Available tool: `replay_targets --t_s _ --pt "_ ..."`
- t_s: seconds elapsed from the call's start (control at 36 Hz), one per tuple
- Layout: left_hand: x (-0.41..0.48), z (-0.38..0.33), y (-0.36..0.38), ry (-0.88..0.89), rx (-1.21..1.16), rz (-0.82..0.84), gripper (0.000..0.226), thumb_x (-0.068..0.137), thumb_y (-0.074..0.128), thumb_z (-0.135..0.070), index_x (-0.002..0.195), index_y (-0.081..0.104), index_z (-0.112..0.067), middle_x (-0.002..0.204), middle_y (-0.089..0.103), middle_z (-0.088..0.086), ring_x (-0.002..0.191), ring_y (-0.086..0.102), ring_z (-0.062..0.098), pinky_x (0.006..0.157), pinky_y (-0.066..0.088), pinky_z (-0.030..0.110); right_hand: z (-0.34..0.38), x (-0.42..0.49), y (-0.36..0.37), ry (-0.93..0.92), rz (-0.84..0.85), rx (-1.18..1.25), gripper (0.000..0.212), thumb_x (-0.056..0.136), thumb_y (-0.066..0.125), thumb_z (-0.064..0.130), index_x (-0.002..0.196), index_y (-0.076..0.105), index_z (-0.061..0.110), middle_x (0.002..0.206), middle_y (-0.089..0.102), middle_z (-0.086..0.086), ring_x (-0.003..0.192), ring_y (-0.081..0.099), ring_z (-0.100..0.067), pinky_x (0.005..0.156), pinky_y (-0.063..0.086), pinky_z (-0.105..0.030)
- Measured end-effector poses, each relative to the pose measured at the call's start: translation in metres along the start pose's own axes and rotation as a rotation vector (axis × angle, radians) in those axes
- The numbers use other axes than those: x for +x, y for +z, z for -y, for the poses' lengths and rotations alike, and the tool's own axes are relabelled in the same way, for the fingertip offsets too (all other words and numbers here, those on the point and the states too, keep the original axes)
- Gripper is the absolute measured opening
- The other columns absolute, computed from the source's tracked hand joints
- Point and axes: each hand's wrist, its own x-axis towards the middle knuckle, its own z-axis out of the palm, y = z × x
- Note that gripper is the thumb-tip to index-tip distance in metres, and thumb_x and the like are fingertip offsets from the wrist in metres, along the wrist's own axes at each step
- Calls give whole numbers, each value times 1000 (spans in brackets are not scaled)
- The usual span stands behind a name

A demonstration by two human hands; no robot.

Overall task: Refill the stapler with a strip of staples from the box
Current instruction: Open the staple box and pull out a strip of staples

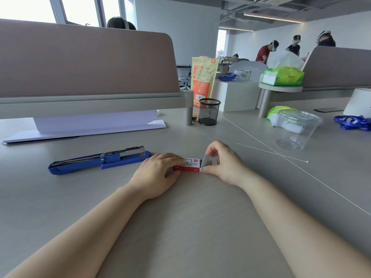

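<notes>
A small red and white staple box lies on the grey desk between my hands. My left hand grips its left end and holds it down. My right hand pinches the raised end flap at the box's right end between thumb and fingers. The staples inside are hidden. A long blue stapler lies to the left of my left hand with its metal magazine swung open and pointing right. Neither hand touches the stapler.
A stack of white paper lies under the desk partition at the back. A black mesh pen cup and an orange pouch stand behind the box. A clear plastic tub and a thin white cable tie lie to the right.
</notes>
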Motion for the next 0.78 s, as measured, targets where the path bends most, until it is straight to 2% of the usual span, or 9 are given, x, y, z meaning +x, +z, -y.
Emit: replay_targets --t_s 0.06,0.11,0.19,0.28,0.33,0.44,0.61,0.67,0.78 --pt "0 1 0 3 -1 -2 34 85 53 -33 118 57 -36 127 58 -11 116 52 15 99 43 39 0 0 -1 -13 -24 16 30 72 75 17 86 49 21 95 55 2 90 52 -13 62 34 -6" --pt "0 1 0 2 1 1 33 86 53 -32 118 56 -36 127 58 -11 116 52 14 99 42 38 1 1 -3 -2 -34 77 19 78 70 19 79 51 23 89 56 3 82 53 -13 69 44 -22" --pt "0 0 -1 1 -7 1 35 84 51 -34 118 57 -35 126 59 -11 116 53 15 99 43 38 1 1 -6 37 -14 136 20 82 66 19 70 52 27 79 58 3 74 54 -15 71 51 -34" --pt "-1 0 -2 0 -7 1 34 85 53 -32 118 57 -36 126 58 -11 116 52 15 99 42 39 2 -1 -8 64 24 231 8 83 66 18 79 59 16 74 59 4 70 55 -14 65 49 -24" --pt "-2 2 -1 -1 1 7 35 85 52 -34 119 56 -36 127 58 -12 117 52 14 99 42 38 -1 -1 -11 103 19 316 8 85 64 22 85 60 15 82 63 -1 75 56 -14 65 45 -18" --pt "0 2 0 2 13 6 38 82 46 -40 119 55 -38 127 57 -15 115 50 15 99 42 38 -7 0 -25 163 -5 364 14 92 52 25 79 47 25 92 60 -8 94 61 -28 86 45 -38" --pt "0 2 0 -4 29 5 39 82 45 -41 119 55 -38 127 57 -16 113 50 16 98 42 35 -4 -8 -35 71 14 218 16 96 42 26 83 34 23 80 74 1 82 63 -14 66 39 -17" --pt "0 2 0 -5 26 10 39 82 45 -41 120 55 -38 128 57 -15 113 49 16 98 41 35 -4 -9 -34 64 47 142 14 96 42 27 85 35 21 80 75 1 85 63 -19 67 40 -22" --pt "-1 0 -1 -5 24 17 39 82 44 -40 120 55 -38 128 56 -15 113 49 16 98 41 35 -4 -10 -33 89 75 122 16 95 42 27 82 33 24 78 76 -2 83 69 -21 88 50 -42"
